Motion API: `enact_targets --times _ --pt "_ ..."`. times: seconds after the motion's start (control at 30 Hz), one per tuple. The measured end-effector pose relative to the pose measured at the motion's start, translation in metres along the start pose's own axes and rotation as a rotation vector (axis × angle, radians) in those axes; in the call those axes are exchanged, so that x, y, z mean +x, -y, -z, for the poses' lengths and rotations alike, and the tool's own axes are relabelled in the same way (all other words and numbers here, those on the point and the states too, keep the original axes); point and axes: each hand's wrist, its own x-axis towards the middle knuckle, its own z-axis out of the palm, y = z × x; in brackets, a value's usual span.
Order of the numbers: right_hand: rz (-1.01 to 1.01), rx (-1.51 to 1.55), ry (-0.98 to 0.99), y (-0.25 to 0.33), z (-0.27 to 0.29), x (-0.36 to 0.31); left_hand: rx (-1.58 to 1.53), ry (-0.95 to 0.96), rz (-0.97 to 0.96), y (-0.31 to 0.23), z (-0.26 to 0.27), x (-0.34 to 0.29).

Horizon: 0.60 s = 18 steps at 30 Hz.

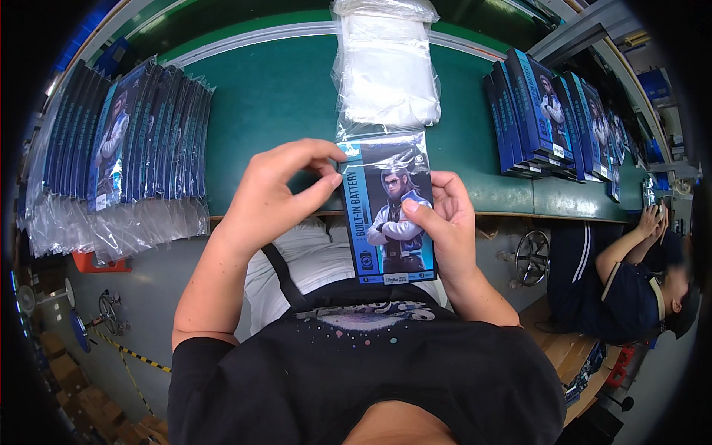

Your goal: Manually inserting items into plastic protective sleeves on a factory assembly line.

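Observation:
A dark blue and black retail box (393, 222), printed with a figure in a jacket and sunglasses, stands tilted in front of my torso. My right hand (449, 222) grips its right edge, thumb on the front face and fingers behind. At the upper left corner, my left hand (297, 182) is curled, with thumb and index fingertips at the edge of a clear plastic bag (382, 152). Shiny film covers the box's top end. Just beyond lies a stack of clear plastic bags (389, 74) on the green table.
Several bagged boxes (141, 141) stand in a row at the left of the green table (267, 96). More boxes (534, 119) stand on the right. Another person (623, 282) sits at the far right. A metal stool (532, 256) is below the table edge.

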Motion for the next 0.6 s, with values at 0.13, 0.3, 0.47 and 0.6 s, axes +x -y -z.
enact_targets --times 0.13,0.3,0.47,0.6 --pt "-0.039 0.097 0.068 0.004 -0.009 -0.007 -0.597 -0.168 0.405 0.018 -0.005 -0.01" --pt "-0.153 0.123 0.164 -0.015 -0.019 -0.004 -1.151 -0.214 0.633 0.006 -0.03 -0.019" --pt "-0.152 0.023 0.259 -0.012 -0.035 -0.001 -1.205 -0.328 0.612 0.016 -0.015 -0.023" --pt "-0.146 -0.431 0.516 0.013 -0.026 -0.002 -1.306 -0.523 0.57 0.021 0.013 -0.025"
